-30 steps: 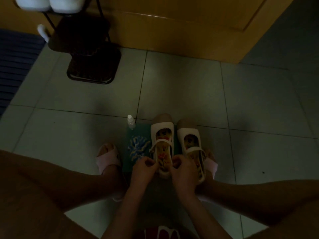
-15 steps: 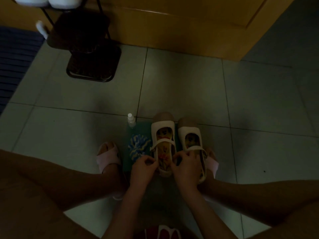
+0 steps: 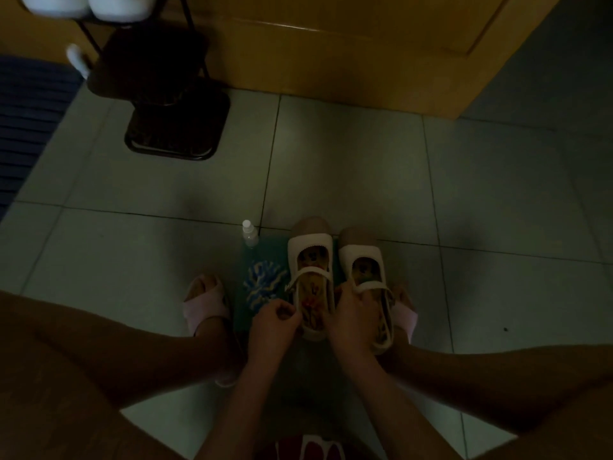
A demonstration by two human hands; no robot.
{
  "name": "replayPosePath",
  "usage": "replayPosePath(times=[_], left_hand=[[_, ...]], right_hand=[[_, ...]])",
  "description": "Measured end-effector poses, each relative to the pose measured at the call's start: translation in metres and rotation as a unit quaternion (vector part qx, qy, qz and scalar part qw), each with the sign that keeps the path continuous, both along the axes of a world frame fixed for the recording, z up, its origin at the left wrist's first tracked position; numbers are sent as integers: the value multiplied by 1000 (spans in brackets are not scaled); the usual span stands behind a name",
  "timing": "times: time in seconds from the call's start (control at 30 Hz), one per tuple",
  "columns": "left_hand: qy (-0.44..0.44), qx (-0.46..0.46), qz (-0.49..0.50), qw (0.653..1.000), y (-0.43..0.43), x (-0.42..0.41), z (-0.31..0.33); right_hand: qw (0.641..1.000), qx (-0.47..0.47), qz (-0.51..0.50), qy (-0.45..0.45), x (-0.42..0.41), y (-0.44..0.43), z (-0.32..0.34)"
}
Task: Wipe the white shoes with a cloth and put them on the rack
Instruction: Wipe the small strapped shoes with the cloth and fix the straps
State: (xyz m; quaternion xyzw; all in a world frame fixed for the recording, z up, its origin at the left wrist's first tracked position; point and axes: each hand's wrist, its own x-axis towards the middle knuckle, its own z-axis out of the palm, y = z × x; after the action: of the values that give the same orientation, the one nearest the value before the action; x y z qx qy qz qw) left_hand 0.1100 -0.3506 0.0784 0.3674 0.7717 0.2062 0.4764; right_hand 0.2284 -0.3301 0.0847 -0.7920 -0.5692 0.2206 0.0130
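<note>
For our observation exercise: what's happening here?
A crouching person has the white left shoe and right shoe side by side on a green mat. The left hand pinches the left shoe's rim, and the right hand grips the right shoe. A small bottle stands beside them. The rack stands by the door.

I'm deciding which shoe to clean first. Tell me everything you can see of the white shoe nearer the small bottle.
The white shoe is a low slip-on with a beige rounded toe, one thin strap across the opening, and a colourful printed insole. It stands upright on a green cloth, toe pointing away, beside its mate. The left hand meets its left rim near the heel, the right hand its right side; the grip is too dark to judge.
</note>
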Motion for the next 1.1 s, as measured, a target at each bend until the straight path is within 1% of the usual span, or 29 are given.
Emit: replayPosePath(times=[0.07,0.1,0.17,0.2,0.27,0.33,0.37,0.43,0.57,0.67,0.83,0.93,1.1], left_hand=[[17,-4,-12,1000,1,-1,2],[26,-7,-19,999,2,-1,4],[38,7,-22,999,5,-1,8],[42,26,-20,999,7,0,12],[39,63,-24,997,12,7,22],[22,89,-52,994,16,20,31],[15,93,-71,993,17,27,35],[-5,84,-104,991,17,40,39],[-46,32,-151,987,17,57,35],[-35,11,-168,985,17,66,31],[-38,-10,-179,983,11,78,29],[-38,-12,-174,984,10,81,26],[-30,-3,-163,986,11,78,21]], right_hand=[[995,35,-44,84,7,-4,7],[990,54,-66,111,15,-4,10],[980,86,-109,144,36,-3,20],[976,81,-133,152,50,-2,24],[975,19,-153,162,76,-1,26],[970,-70,-135,191,90,-3,27],[967,-97,-124,201,94,-6,26],[972,-115,-99,179,95,-10,21],[981,-104,-82,138,96,-13,13],[985,-108,-72,114,96,-15,10],[973,-87,-109,185,97,-21,5],[963,-120,-107,216,100,-17,4],[947,-157,-150,237,103,-12,8]])
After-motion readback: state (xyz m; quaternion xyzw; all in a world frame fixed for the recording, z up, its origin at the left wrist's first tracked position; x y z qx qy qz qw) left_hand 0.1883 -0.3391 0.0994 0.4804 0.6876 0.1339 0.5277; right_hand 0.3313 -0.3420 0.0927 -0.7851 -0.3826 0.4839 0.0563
